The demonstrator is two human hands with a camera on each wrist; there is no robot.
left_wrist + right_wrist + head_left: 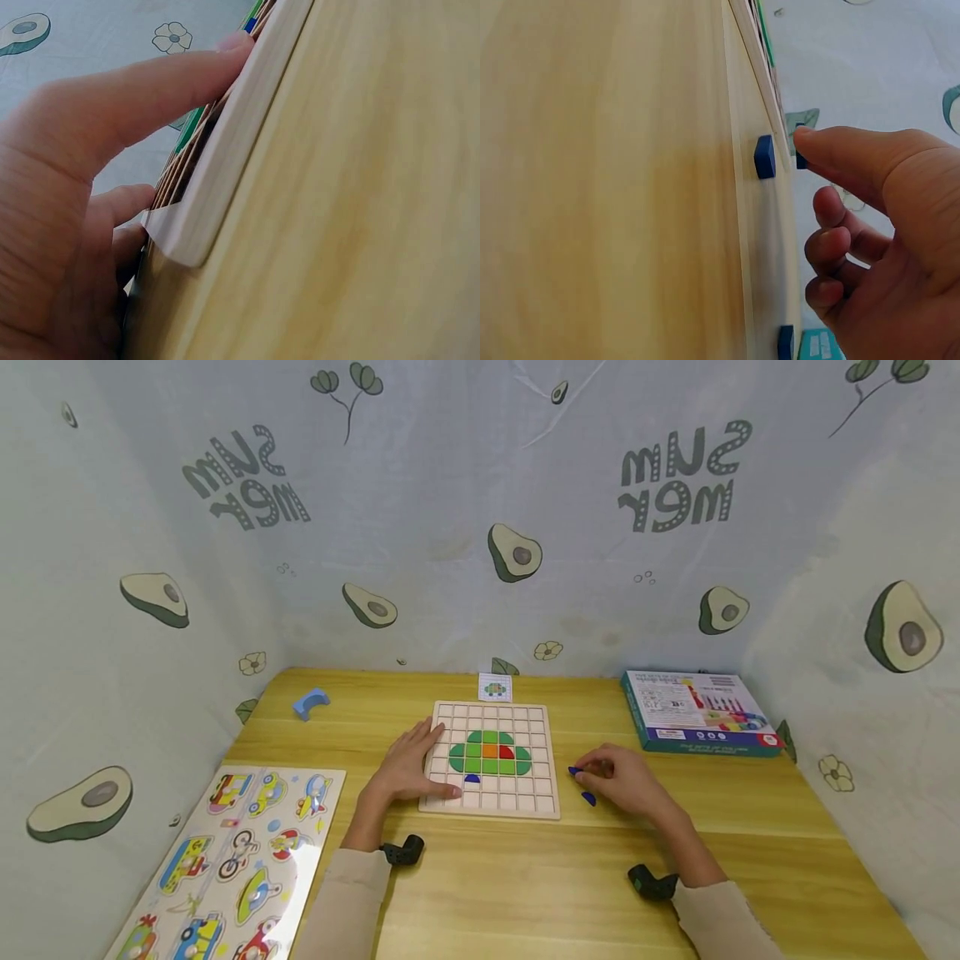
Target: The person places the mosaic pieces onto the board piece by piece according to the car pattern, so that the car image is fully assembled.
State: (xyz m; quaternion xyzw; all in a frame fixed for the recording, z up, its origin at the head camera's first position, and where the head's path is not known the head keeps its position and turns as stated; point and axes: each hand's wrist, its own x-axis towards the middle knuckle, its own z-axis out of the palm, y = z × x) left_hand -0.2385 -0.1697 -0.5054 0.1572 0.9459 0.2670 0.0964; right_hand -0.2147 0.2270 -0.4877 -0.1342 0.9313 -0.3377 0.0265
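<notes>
Now your left hand [405, 768] lies flat on the grid board [491, 758], fingers relaxed, steadying it on the worktop [525, 877], while your right hand [626, 781] pinches a blue piece [574, 771] just beside the board's right edge.

**Soft, even light; sharp overhead view, blurred wrist views**

We see bright, diffuse light across the head view, with no hard shadows; only faint soft shade sits under the left hand [408, 768] and right hand [626, 781]. A white glare patch washes out the vehicle puzzle board [225, 860] at lower left. The wide lens bends the avocado-print backdrop [480, 527] outward toward the frame edges, and the corners look stretched. In the left wrist view we find the near palm and thumb soft, out of focus, filling the left side. In the right wrist view the wooden table [615, 187] carries a warm, darker band mid-frame, and the blue piece [764, 156] stays fairly crisp.
</notes>
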